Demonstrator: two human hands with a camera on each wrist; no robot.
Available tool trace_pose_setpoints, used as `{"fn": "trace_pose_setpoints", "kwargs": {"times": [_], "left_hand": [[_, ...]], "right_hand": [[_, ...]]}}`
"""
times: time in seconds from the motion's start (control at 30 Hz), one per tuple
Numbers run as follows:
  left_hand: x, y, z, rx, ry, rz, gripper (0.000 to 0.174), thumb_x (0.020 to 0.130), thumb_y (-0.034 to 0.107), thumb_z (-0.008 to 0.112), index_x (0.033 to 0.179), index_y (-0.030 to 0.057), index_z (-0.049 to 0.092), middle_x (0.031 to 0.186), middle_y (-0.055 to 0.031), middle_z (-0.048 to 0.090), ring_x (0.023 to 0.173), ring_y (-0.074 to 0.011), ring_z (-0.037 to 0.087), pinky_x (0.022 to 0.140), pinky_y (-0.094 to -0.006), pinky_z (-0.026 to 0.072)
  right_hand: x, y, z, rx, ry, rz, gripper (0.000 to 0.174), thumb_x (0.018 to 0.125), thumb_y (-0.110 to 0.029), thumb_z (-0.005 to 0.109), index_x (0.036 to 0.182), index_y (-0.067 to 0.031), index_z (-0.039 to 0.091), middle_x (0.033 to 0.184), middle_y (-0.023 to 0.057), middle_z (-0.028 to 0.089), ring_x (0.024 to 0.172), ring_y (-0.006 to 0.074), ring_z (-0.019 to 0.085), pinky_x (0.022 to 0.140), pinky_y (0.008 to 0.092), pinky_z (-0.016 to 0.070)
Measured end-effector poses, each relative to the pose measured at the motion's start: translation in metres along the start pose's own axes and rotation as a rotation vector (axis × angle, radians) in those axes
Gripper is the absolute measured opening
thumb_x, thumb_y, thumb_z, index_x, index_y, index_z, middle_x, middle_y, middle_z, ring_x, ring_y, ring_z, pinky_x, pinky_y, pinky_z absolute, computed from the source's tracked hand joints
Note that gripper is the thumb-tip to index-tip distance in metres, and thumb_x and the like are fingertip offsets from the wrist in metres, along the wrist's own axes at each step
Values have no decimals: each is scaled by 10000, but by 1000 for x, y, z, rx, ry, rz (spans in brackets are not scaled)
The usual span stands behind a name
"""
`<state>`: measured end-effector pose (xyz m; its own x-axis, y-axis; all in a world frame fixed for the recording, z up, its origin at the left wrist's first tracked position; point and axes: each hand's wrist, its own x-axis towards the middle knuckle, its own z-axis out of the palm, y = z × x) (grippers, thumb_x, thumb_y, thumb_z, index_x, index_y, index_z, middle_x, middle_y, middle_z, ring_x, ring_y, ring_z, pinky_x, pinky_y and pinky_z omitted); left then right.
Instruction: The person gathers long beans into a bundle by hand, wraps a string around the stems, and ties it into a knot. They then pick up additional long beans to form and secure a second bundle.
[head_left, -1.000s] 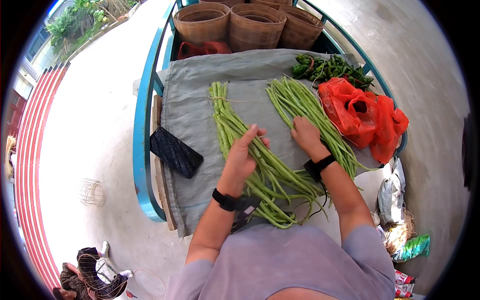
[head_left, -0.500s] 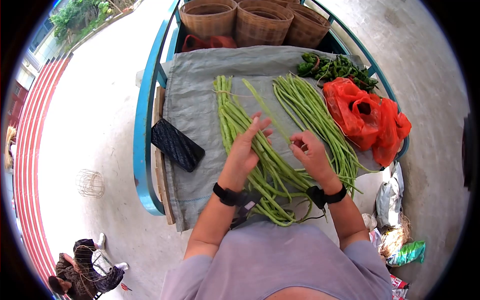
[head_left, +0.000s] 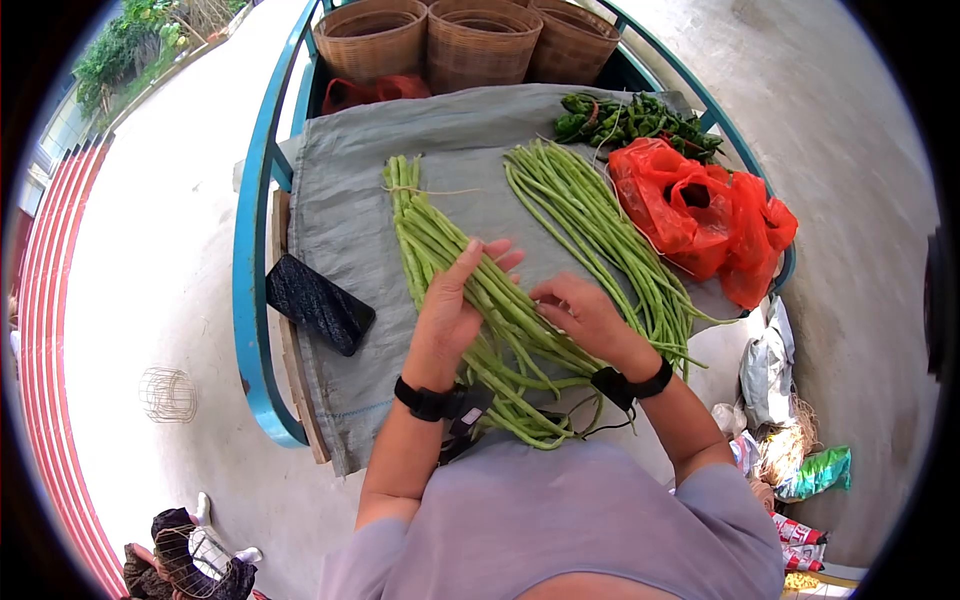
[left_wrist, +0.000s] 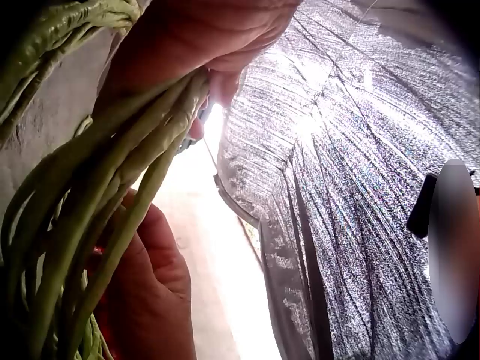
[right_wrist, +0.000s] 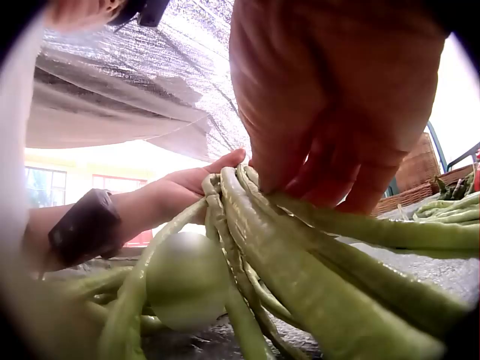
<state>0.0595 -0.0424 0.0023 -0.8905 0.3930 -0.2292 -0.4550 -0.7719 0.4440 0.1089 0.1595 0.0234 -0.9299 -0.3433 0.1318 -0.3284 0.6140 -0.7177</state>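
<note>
My left hand (head_left: 452,312) holds a bunch of long green beans (head_left: 505,310), thumb lying over the stalks and fingers beneath, tips showing on the far side. My right hand (head_left: 590,318) is just right of it, fingers curled down at the bunch. In the right wrist view the right fingers (right_wrist: 322,169) pinch at a long bean (right_wrist: 375,225) beside the gathered stalks. The held beans lean across more long beans (head_left: 408,225), whose upper ends have a thin tie around them. A second pile of long beans (head_left: 590,220) lies to the right on the grey cloth (head_left: 330,180).
Green peppers (head_left: 640,125) and red plastic bags (head_left: 690,210) lie at the right. A black phone-like slab (head_left: 320,305) rests near the left blue rail (head_left: 253,300). Wicker baskets (head_left: 480,45) stand at the back. A person (head_left: 200,555) is at lower left by a wire frame.
The right hand lifted a single bean from the right pile and brought it left to the bunch in the left hand. The left hand stayed around its beans. The head view has shifted slightly.
</note>
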Motion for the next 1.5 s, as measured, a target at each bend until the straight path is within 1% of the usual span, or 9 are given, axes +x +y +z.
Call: {"fn": "trace_pose_setpoints", "kwargs": {"times": [0.2, 0.37, 0.47, 0.6, 0.7, 0.8, 1.0, 1.2, 1.5], "left_hand": [[-4, -2, 1, 3, -81, 72, 109, 938, 179, 596, 935, 92, 531, 807, -24, 553, 729, -171, 572, 745, -386, 523], [-8, -2, 6, 57, -30, 57, 99, 943, 173, 588, 911, 105, 525, 794, -16, 546, 719, -180, 576, 736, -397, 522], [-9, -1, 5, 42, -34, 56, 105, 934, 172, 604, 938, 98, 529, 800, -22, 555, 730, -184, 584, 737, -393, 524], [-10, -2, 3, 34, -17, 64, 125, 919, 159, 617, 986, 89, 538, 830, -46, 590, 741, -198, 605, 705, -387, 527], [-9, -2, 4, 62, 23, 63, 135, 917, 161, 620, 990, 81, 538, 834, -51, 594, 734, -200, 607, 693, -382, 530], [-8, -1, 8, 106, 30, 57, 136, 925, 171, 616, 988, 78, 540, 884, -73, 621, 749, -195, 609, 693, -378, 541], [-11, 11, 29, 204, 19, -24, 219, 889, 171, 665, 1040, 65, 547, 1094, -129, 639, 790, -218, 660, 681, -363, 556], [-12, 10, 30, 269, -92, 17, 231, 876, 146, 673, 1061, 50, 572, 1090, -106, 645, 749, -196, 658, 656, -342, 555], [-1, -2, 24, 342, -32, 75, 317, 825, 81, 703, 1108, 16, 575, 990, -85, 658, 713, -168, 641, 641, -301, 538]], "right_hand": [[34, 68, -62, -695, 161, 248, 257, 891, -312, 576, 1037, -114, 653, 982, 104, 637, 883, 306, 633, 731, 407, 504], [92, 134, -94, -1002, 87, 715, 273, 884, -289, 561, 1046, -103, 677, 1041, 118, 674, 923, 296, 663, 711, 437, 527], [103, 169, -84, -1036, 63, 735, 275, 865, -282, 577, 1016, -82, 689, 1048, 125, 683, 962, 298, 665, 750, 423, 534], [103, 166, -83, -922, 174, 810, 231, 871, -173, 547, 1039, -98, 687, 1089, 132, 678, 989, 287, 666, 778, 418, 537], [92, 159, -91, -804, 251, 756, 204, 874, -211, 555, 987, -98, 683, 1006, 124, 694, 885, 271, 686, 740, 425, 531], [78, 136, -91, -249, 528, 523, 187, 876, -222, 614, 810, -48, 610, 784, 49, 660, 616, 154, 628, 565, 316, 494], [39, 19, -49, 297, 326, 287, 86, 878, -107, 620, 853, -31, 590, 672, 2, 567, 579, 61, 526, 520, 224, 439], [8, -22, -44, 184, -17, 201, 124, 892, -82, 615, 1007, -39, 598, 744, -15, 557, 618, 48, 524, 544, 201, 436], [27, -74, -64, 724, 295, 181, 147, 892, -57, 570, 1037, -42, 587, 709, -23, 547, 578, 54, 511, 545, 202, 437]]}}
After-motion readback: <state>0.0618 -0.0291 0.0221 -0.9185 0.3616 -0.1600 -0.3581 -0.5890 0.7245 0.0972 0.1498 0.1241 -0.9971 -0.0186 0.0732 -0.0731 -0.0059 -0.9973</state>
